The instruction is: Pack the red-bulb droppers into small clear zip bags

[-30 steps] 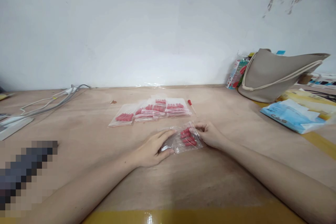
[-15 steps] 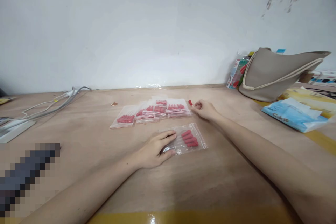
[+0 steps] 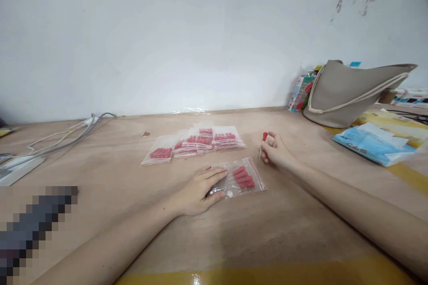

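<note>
My left hand [image 3: 202,191] lies flat on the near end of a clear zip bag [image 3: 230,190], its fingers spread. Several droppers with red rubber bulbs [image 3: 243,177] are inside that bag, bulbs toward its zip end on the right. Pinched in my right hand [image 3: 274,149] is a single dropper [image 3: 265,136], its red bulb up and its thin clear tube slanting down, just off the bag's upper right corner. Farther back, more zip bags of red-bulbed droppers [image 3: 197,139] overlap in a row, with one bag [image 3: 160,153] at its left end.
White and grey cables [image 3: 85,130] run to a power strip [image 3: 22,169] at the left. On the right stand a grey-beige bag [image 3: 347,93] with a cord and a printed plastic package [image 3: 299,91]. A blue tissue pack [image 3: 371,144] lies in front of them. Yellow tape [image 3: 234,274] crosses the near table.
My right hand has moved right and toward me with the dropper, which is now tilted bulb up beside the bag. My left hand stays on the bag.
</note>
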A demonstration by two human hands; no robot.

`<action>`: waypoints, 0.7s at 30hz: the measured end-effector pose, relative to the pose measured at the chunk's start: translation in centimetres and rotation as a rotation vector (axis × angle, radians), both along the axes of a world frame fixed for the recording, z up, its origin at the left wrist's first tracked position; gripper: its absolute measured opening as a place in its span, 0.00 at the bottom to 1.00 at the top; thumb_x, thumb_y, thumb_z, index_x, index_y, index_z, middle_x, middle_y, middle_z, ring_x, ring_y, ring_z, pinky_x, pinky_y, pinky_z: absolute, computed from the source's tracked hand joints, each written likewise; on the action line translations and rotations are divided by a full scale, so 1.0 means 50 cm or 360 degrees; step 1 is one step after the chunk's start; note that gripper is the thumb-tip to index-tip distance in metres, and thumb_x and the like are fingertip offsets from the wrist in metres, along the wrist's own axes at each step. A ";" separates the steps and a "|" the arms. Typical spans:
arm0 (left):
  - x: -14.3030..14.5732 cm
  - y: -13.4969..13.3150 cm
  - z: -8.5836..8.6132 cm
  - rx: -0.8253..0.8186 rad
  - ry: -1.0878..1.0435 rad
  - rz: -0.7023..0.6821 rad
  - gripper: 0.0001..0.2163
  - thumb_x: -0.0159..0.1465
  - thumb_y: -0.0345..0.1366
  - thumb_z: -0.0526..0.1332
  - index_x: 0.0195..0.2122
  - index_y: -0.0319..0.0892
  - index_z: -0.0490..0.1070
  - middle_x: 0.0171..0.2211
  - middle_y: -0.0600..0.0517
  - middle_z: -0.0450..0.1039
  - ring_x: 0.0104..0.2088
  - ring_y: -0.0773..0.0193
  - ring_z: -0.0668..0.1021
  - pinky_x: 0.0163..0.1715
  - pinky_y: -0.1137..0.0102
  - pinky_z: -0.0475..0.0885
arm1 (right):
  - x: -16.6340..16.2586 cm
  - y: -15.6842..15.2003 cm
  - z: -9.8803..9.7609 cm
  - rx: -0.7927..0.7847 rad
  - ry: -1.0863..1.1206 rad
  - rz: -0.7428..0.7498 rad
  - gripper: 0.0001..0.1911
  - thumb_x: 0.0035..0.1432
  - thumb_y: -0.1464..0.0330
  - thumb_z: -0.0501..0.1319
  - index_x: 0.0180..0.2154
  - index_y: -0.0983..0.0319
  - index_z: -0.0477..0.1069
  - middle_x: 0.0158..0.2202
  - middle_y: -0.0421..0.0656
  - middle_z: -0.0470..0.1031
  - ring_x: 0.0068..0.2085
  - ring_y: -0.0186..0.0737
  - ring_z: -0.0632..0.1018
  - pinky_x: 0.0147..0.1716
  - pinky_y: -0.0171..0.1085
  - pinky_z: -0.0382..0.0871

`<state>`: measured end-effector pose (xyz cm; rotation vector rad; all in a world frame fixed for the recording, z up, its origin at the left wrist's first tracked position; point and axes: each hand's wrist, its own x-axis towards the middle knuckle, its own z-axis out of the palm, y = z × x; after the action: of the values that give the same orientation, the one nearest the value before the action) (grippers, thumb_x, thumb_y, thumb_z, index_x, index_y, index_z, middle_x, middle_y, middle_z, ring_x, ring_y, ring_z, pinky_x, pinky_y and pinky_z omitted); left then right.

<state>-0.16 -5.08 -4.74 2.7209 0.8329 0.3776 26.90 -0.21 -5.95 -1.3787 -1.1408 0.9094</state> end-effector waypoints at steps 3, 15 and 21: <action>0.001 0.000 0.002 -0.0001 -0.0013 -0.0006 0.23 0.65 0.43 0.51 0.59 0.42 0.54 0.59 0.45 0.58 0.58 0.57 0.62 0.58 0.55 0.54 | -0.011 -0.035 -0.013 0.0042 0.0283 -0.0089 0.32 0.42 0.70 0.58 0.49 0.59 0.45 0.19 0.28 0.63 0.16 0.31 0.69 0.14 0.30 0.65; 0.002 -0.003 0.003 -0.0009 -0.0011 0.0027 0.23 0.65 0.43 0.52 0.59 0.42 0.54 0.58 0.45 0.58 0.58 0.55 0.62 0.57 0.54 0.56 | -0.019 -0.043 -0.015 0.0116 0.0726 -0.0197 0.24 0.41 0.74 0.62 0.34 0.56 0.48 0.23 0.31 0.67 0.20 0.33 0.74 0.21 0.34 0.74; 0.004 -0.005 0.010 0.0008 -0.0063 0.0001 0.22 0.64 0.43 0.52 0.59 0.44 0.55 0.58 0.46 0.59 0.57 0.55 0.64 0.56 0.55 0.59 | -0.032 -0.057 -0.010 0.0098 0.0798 -0.0070 0.20 0.45 0.71 0.61 0.33 0.56 0.49 0.23 0.32 0.67 0.22 0.35 0.76 0.24 0.38 0.76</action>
<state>0.03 -5.33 -4.24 2.7086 0.8236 0.4330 25.30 -3.07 -6.44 -1.0389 -0.7450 1.1004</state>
